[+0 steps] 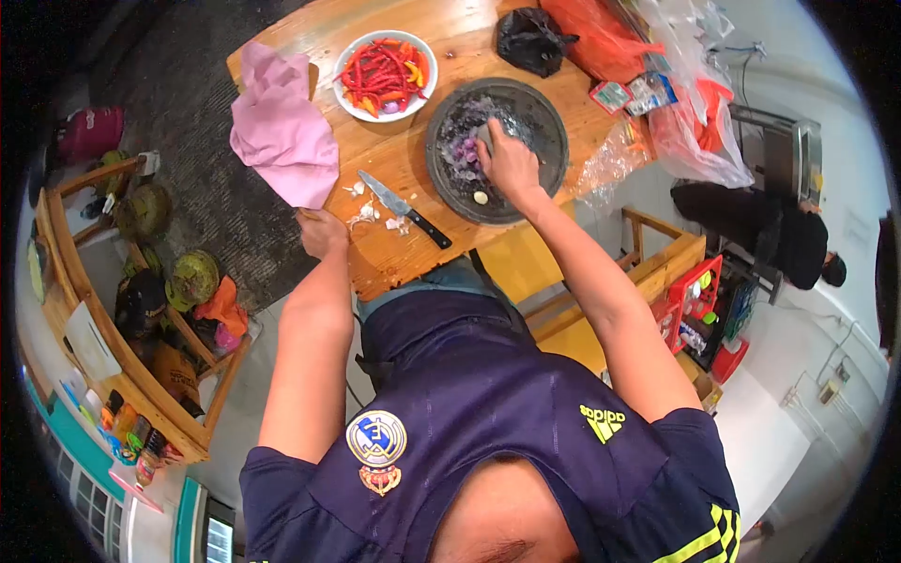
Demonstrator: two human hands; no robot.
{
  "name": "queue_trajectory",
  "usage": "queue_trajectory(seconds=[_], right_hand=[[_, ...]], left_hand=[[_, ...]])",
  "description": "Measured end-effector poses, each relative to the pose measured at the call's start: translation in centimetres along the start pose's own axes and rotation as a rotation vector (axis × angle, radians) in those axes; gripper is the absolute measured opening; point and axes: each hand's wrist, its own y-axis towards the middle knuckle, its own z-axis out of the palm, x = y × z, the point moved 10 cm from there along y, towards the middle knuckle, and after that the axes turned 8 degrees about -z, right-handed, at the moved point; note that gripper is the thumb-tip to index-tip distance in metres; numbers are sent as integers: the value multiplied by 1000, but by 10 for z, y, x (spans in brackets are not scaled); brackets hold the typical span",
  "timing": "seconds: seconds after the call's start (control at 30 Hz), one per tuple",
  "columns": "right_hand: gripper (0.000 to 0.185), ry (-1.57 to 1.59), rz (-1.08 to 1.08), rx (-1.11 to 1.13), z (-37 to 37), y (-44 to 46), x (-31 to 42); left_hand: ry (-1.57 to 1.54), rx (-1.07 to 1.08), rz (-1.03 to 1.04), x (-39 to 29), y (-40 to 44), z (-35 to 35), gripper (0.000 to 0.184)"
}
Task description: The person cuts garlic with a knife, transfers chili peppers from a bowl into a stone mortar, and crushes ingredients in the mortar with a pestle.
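My right hand [511, 166] is closed around a grey stone pestle [485, 139], inside a wide dark stone mortar [548, 178]. Crushed purple shallots [463, 155] lie under and beside the pestle, and a pale garlic clove [481, 198] rests near the mortar's lower rim. At the table's left edge, my left hand [323, 233] has its fingers curled over the wood, just below a pink cloth [282, 131]. Between my hands, a knife [405, 209] with a black handle lies on the wooden table [380, 258] among white garlic skins [364, 214].
A white bowl [339, 91] of red and orange chilies [385, 75] stands left of the mortar. Behind are a black plastic bag [533, 41] and orange and clear bags [690, 122]. Wooden shelving [131, 385] stands at left. Another person [793, 239] in dark clothes is at far right.
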Motion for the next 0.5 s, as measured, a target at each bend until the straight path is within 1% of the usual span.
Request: queue_trajectory(seconds=[0.07,0.13,0.17,0.3,0.4,0.43,0.5], right_hand=[[28,19,37,14,-3,-6,-2],[28,34,35,-2,-3,2,-2],[29,16,-25,-78,-1,-1,2],[31,-70,-55,-20,2,-2,3],[28,57,-45,-13,2,5,-4],[33,100,19,39,4,7,-10],[38,125,22,31,11,39,-31]], left_hand=[[21,2,-17,4,-1,2,45],[-24,-42,19,-2,-2,-3,45],[-26,-60,27,-1,0,-1,45],[-29,-55,12,5,1,4,46],[-11,-48,18,4,2,4,45],[-14,-48,20,-2,4,5,45],[12,-37,27,4,3,5,44]])
